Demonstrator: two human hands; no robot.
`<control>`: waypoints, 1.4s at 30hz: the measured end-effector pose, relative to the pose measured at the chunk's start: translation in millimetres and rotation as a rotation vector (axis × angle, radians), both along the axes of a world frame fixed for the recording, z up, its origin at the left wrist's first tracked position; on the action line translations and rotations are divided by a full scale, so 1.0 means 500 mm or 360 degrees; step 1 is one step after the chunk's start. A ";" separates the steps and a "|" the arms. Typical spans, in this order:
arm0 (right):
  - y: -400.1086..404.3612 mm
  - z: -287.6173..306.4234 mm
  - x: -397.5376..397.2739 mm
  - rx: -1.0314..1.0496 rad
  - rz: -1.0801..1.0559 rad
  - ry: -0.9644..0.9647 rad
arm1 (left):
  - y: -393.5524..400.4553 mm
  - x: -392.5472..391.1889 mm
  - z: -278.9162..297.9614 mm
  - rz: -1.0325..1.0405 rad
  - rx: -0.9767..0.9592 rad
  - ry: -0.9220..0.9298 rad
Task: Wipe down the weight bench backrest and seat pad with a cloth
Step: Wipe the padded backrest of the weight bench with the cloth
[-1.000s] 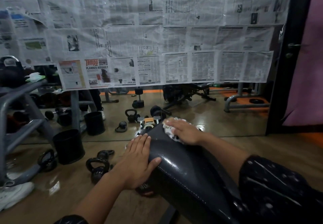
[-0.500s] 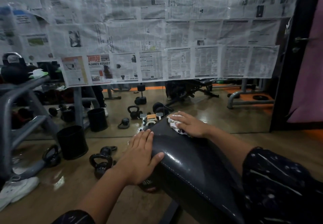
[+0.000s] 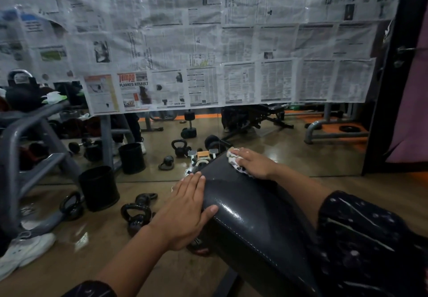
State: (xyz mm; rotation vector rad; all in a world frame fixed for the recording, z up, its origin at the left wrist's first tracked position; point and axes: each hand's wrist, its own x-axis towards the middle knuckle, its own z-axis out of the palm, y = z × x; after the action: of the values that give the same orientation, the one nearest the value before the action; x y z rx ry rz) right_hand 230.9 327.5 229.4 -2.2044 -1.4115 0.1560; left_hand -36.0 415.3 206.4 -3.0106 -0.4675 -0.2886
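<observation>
while pressing cloth (image 3: 235,162) flat under open-fingered right hand (image 3: 256,164) at backrest (image 3: 250,206) tip, could slide off; left hand (image 3: 185,211), flat too, steadying edge.

You're in a gym: kettlebells (image 3: 136,218) scattered on a glossy brown floor (image 3: 76,250), a grey steel rack (image 3: 27,134) of dumbbells on your left, black padded weight bench (image 3: 250,215) right in front of you. Wall mirror (image 3: 266,153) ahead reflects another bench (image 3: 261,118), a dumbbell (image 3: 189,125) and orange flooring; its upper part is papered over with newspaper sheets (image 3: 208,41). Two black buckets (image 3: 99,187) by the rack, white sneaker (image 3: 23,252) at bottom left.
</observation>
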 end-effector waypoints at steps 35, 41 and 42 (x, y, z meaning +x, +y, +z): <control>-0.026 -0.017 -0.184 -0.0129 0.0053 -0.0436 | 0.006 0.002 -0.005 -0.0030 -0.0073 -0.0070; -0.130 -0.042 -0.153 -0.0070 0.0136 -0.0255 | 0.002 0.004 -0.002 0.0016 -0.0040 -0.0023; -0.124 -0.037 -0.136 -0.0092 0.0033 -0.0221 | -0.001 0.004 -0.001 0.0024 -0.0035 -0.0018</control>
State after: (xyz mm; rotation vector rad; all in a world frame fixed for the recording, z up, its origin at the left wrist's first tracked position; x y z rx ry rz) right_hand 163.1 265.3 210.8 -2.2863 -1.5219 0.0522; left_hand -33.9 414.6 206.0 -3.0266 -0.4977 -0.3017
